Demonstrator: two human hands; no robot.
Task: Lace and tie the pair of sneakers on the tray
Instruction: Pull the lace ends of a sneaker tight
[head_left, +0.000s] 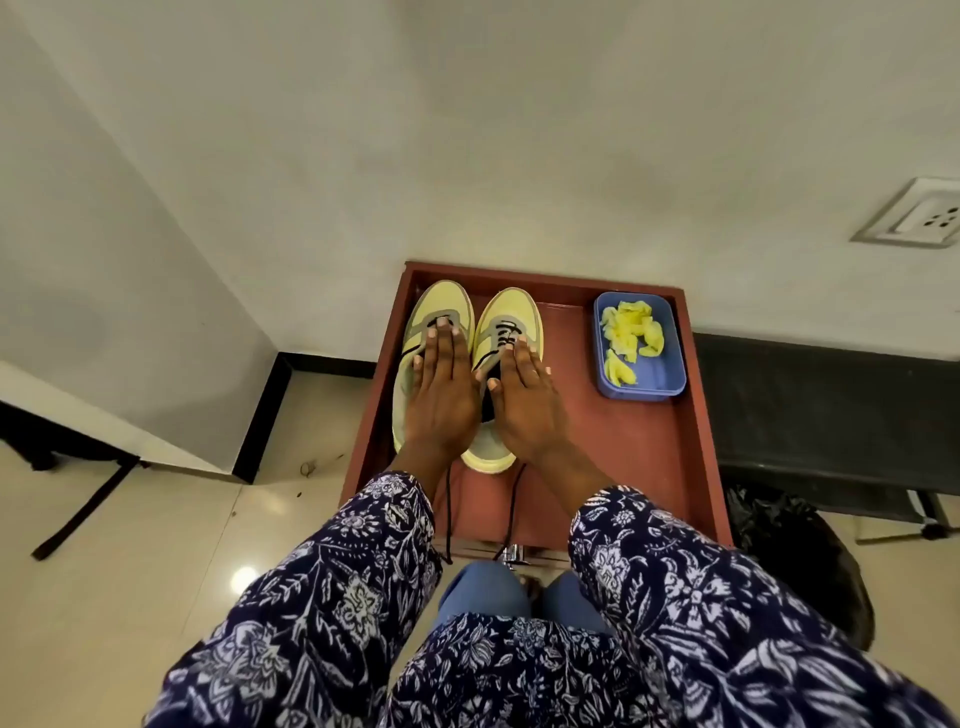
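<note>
Left hand (440, 387) flat on left sneaker (445, 306), right hand (524, 400) flat on right sneaker (511, 312); both in red tray (649, 447) by white wall (519, 130), blue box (670, 374) alongside; glossy tile floor (156, 545).

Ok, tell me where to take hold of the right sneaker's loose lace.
Pinch the right sneaker's loose lace where it lies bare on the tray, just behind the heel, coming from the near side; further up, the flat right hand covers it.

My left hand (440, 387) hides the left sneaker's (445, 304) lacing; my right hand (524, 400) covers the right sneaker's (511, 312) opening; lace ends (448, 519) vanish beneath my sleeves (332, 597)
</note>
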